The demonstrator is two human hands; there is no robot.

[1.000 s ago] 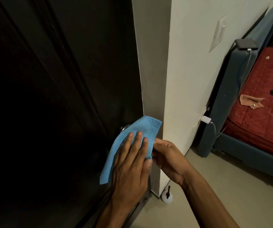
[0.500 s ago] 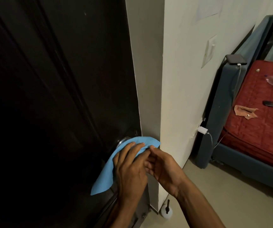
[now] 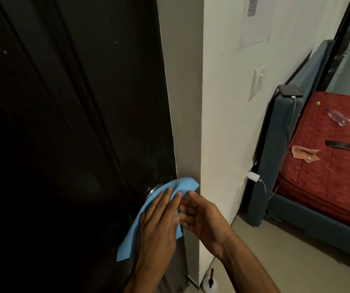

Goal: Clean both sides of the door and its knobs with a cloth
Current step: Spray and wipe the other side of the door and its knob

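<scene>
At the dark wooden door point(image 3: 75, 123), a blue cloth point(image 3: 182, 186) is pressed over the round metal knob point(image 3: 155, 192) by the flat, straight-fingered left hand point(image 3: 159, 225); the relaxed right hand point(image 3: 201, 216) grasps nothing. Knob-wiping appears underway, the far side seemingly left.

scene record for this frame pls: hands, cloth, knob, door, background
left hand: straight fingers press the blue cloth against the knob
right hand: at the cloth's right edge, grip unclear
knob: metal, mostly draped by the cloth
door: dark, beside the white wall
background: red bed, phone charging on its frame
</scene>
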